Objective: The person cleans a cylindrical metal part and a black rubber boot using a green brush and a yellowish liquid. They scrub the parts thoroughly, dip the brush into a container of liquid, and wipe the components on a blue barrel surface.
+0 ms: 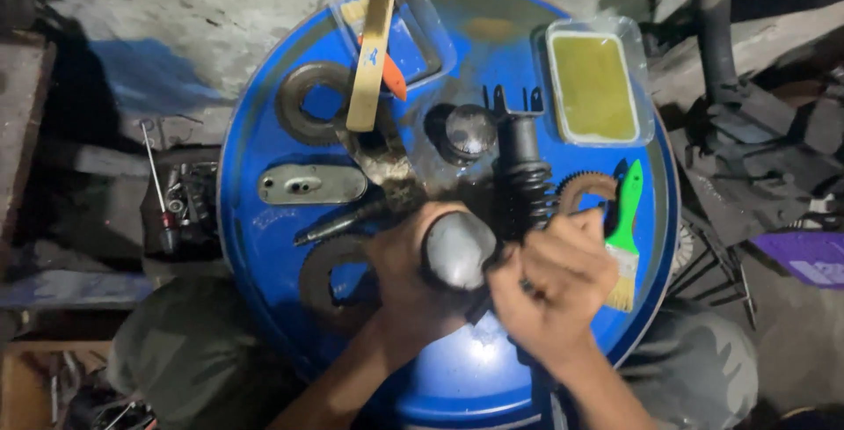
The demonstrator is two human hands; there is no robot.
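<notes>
My left hand (406, 276) grips a dark, rounded metal part (457, 250) over the near half of a blue drum top (264, 219). My right hand (558, 285) is closed on the lower end of a black shock absorber (520, 171) with a coil spring, which lies pointing away from me. The two hands almost touch around these parts. What the right fingers pinch is hidden.
On the drum lie two large gear rings (303, 100) (330, 280), a grey oval cover plate (312, 184), a wooden-handled brush (371, 56) across a clear tray, a green-handled brush (626, 228), a tray of yellow fluid (593, 87), a round cap (466, 131), a small gear (585, 188). Tools lie left on the floor.
</notes>
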